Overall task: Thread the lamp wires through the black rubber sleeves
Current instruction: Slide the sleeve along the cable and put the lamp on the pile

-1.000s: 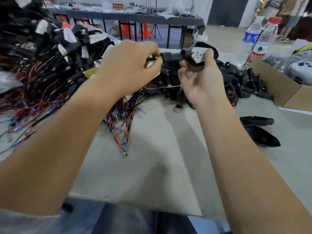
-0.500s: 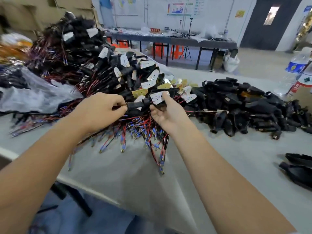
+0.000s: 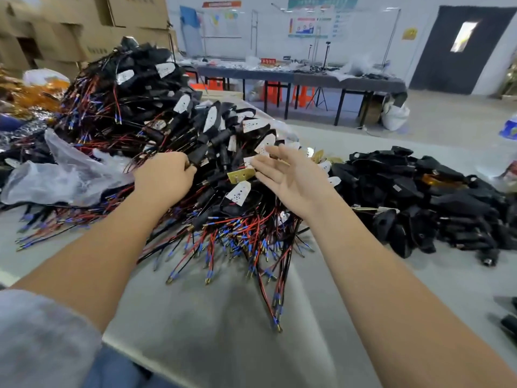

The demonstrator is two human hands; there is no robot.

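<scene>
A big heap of lamp assemblies [image 3: 167, 119] with white boards and red and black wires lies on the grey table [image 3: 223, 326]; the blue-tipped wire ends [image 3: 240, 247] fan toward me. A pile of black rubber sleeves [image 3: 419, 197] sits to the right. My left hand [image 3: 165, 177] is down on the heap, its fingers curled round a black sleeved lamp piece [image 3: 197, 159]. Just to the right, my right hand [image 3: 288, 177] hovers over the heap with the palm turned left, fingers straight, holding nothing.
A crumpled clear plastic bag [image 3: 64, 175] lies at the left. Cardboard boxes [image 3: 70, 29] are stacked behind the heap. Two loose black parts [image 3: 509, 317] lie at the right edge, and a bottle [image 3: 510, 130] shows farther back. A long dark table [image 3: 307, 77] stands across the room.
Both hands carried the sleeved lamp from in front of me down to the heap at the left. My right hand let go and opened; my left hand stays curled at the piece.
</scene>
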